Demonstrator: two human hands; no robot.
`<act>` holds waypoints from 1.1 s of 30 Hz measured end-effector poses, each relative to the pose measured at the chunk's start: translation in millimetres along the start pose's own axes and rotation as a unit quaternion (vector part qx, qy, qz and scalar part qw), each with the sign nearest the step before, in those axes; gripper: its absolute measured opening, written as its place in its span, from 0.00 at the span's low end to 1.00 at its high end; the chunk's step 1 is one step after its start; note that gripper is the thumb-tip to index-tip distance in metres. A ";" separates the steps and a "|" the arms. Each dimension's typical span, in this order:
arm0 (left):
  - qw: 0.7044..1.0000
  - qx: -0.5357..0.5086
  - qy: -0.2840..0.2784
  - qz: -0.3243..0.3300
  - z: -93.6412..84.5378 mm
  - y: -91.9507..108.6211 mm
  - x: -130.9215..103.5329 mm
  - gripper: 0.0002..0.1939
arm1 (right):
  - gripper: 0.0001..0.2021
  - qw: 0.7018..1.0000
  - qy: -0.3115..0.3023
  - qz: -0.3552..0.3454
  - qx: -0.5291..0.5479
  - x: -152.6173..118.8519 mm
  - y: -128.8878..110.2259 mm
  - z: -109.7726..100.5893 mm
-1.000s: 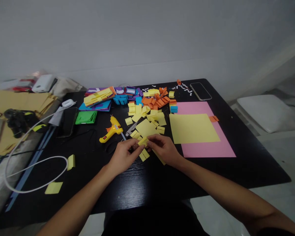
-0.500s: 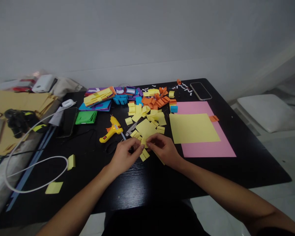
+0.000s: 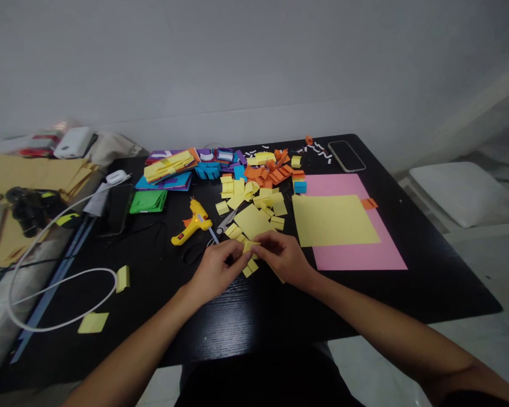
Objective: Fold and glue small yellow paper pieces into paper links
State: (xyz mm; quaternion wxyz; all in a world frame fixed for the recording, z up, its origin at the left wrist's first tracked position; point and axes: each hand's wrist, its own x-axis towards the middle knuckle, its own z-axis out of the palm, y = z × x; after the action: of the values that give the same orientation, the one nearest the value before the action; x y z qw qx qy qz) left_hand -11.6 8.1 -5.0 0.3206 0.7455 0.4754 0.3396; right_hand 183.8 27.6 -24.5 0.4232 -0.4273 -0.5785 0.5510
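Observation:
Between my two hands is a small piece of yellow paper (image 3: pixel 250 246), pinched at both ends. My left hand (image 3: pixel 220 264) is closed on its left side, thumb and forefinger together. From the right, my right hand (image 3: pixel 285 257) grips the other side with fingers curled. Just beyond them lies a pile of folded yellow paper pieces (image 3: pixel 276 223) with a larger yellow sheet (image 3: pixel 253 219) on it. Scissors (image 3: pixel 227 221) rest left of that sheet, partly covered. A yellow glue gun (image 3: pixel 194 221) lies on the table beyond my left hand.
Right of my hands, a yellow sheet (image 3: pixel 336 221) overlaps a pink sheet (image 3: pixel 365 259). Orange folded pieces (image 3: pixel 269 176), green papers (image 3: pixel 149 201) and a phone (image 3: pixel 346 156) lie farther back. A white cable (image 3: pixel 63 281) loops across the left side of the black table (image 3: pixel 254 316).
The small yellow paper between my fingers has turned and now shows a flatter, folded face. My hands have barely moved.

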 end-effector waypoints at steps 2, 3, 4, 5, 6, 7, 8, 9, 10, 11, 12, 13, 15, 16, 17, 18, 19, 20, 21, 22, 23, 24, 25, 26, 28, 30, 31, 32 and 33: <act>1.000 0.005 0.004 0.013 0.7 -0.8 0.1 0.15 | 0.09 1.000 -0.007 0.005 -0.016 0.8 -0.5 -0.8; 1.000 0.007 0.007 0.021 1.0 -1.1 0.2 0.15 | 0.09 1.000 -0.011 0.005 -0.018 0.9 -1.4 -1.0; 0.999 0.010 0.009 0.030 1.2 -1.1 0.3 0.14 | 0.09 1.000 -0.014 0.006 -0.019 0.8 -2.8 -1.0; 0.999 0.013 0.012 0.039 1.4 -1.0 0.4 0.14 | 0.09 1.000 -0.018 0.006 -0.019 0.4 -4.4 -0.9; 0.999 0.016 0.014 0.047 1.6 -0.8 0.5 0.14 | 0.09 1.000 -0.020 0.007 -0.018 -0.1 -6.1 -0.7; 0.998 0.019 0.016 0.054 1.6 -0.5 0.4 0.14 | 0.09 1.000 -0.021 0.007 -0.016 -0.8 -7.8 -0.5; 0.998 0.021 0.016 0.060 1.6 -0.2 0.3 0.14 | 0.10 1.000 -0.022 0.008 -0.015 -1.5 -9.2 -0.3; 0.998 0.022 0.014 0.065 1.6 0.0 0.2 0.13 | 0.10 1.000 -0.022 0.009 -0.014 -2.1 -10.2 -0.1; 0.997 0.022 0.011 0.068 1.4 0.0 0.0 0.13 | 0.10 1.000 -0.023 0.009 -0.014 -2.6 -10.7 0.1; 0.997 0.023 0.007 0.070 1.3 -0.2 -0.1 0.13 | 0.10 1.000 -0.022 0.008 -0.013 -2.8 -10.7 0.1; 0.997 0.025 0.004 0.071 1.2 -0.7 -0.2 0.13 | 0.10 1.000 -0.020 0.007 -0.012 -2.7 -10.2 0.2; 0.997 0.028 0.002 0.071 1.1 -1.5 -0.2 0.13 | 0.10 1.000 -0.020 0.006 -0.011 -2.4 -9.4 0.2; 0.997 0.039 0.007 0.070 1.2 -3.4 0.1 0.13 | 0.11 1.000 -0.018 0.007 -0.002 -1.3 -6.9 0.6; 0.997 0.044 0.012 0.070 1.5 -4.2 0.4 0.13 | 0.10 1.000 -0.016 0.010 0.007 -0.7 -5.5 1.0; 0.996 0.048 0.020 0.068 1.8 -4.8 0.8 0.13 | 0.10 1.000 -0.009 0.015 0.019 -0.2 -4.2 1.6; 0.996 0.052 0.028 0.067 2.2 -5.2 1.1 0.13 | 0.11 0.999 0.000 0.018 0.034 0.0 -2.9 2.1; 0.996 0.055 0.037 0.065 2.7 -5.2 1.4 0.13 | 0.12 0.999 0.009 0.018 0.045 0.0 -1.9 2.7; 0.995 0.059 0.045 0.063 3.1 -4.8 1.7 0.13 | 0.12 0.998 0.015 0.014 0.051 -0.2 -1.1 3.1; 0.995 0.062 0.051 0.060 3.5 -4.1 1.9 0.13 | 0.11 0.999 0.017 0.006 0.048 -0.6 -0.4 3.4; 0.995 0.064 0.055 0.059 3.7 -3.2 2.0 0.13 | 0.10 0.999 0.016 -0.006 0.036 -0.9 0.1 3.4; 0.995 0.066 0.055 0.058 3.7 -2.2 2.0 0.12 | 0.08 1.000 0.015 -0.018 0.020 -1.2 0.6 3.3; 0.995 0.068 0.052 0.060 3.5 -1.2 2.0 0.12 | 0.07 1.000 0.013 -0.028 0.003 -1.3 1.0 3.0; 0.994 0.069 0.049 0.065 3.2 -0.2 1.8 0.10 | 0.05 0.999 0.014 -0.036 -0.010 -1.2 1.3 2.5; 0.994 0.070 0.044 0.071 2.8 0.5 1.7 0.08 | 0.03 0.999 0.017 -0.040 -0.018 -0.8 1.6 1.9; 0.993 0.070 0.036 0.083 1.8 0.9 1.3 0.05 | 0.03 0.999 0.024 -0.042 -0.017 0.2 2.1 0.7; 0.993 0.071 0.032 0.093 1.1 0.2 1.1 0.03 | 0.04 0.999 0.028 -0.038 -0.009 1.1 2.0 -0.3; 0.992 0.071 0.034 0.098 1.0 -0.4 1.0 0.03 | 0.04 0.999 0.029 -0.035 -0.004 1.2 1.7 -0.6; 0.991 0.073 0.036 0.103 1.0 -0.9 0.9 0.03 | 0.05 0.999 0.027 -0.030 0.001 1.2 1.4 -0.6; 0.991 0.074 0.039 0.109 1.0 -1.2 0.7 0.03 | 0.07 0.999 0.025 -0.024 0.005 0.9 1.0 -0.5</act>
State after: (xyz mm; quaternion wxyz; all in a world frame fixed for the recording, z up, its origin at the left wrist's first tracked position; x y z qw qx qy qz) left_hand -11.1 9.0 -6.4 0.2071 0.8009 0.4270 0.3651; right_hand 184.1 28.6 -25.4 0.4530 -0.4244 -0.5750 0.5330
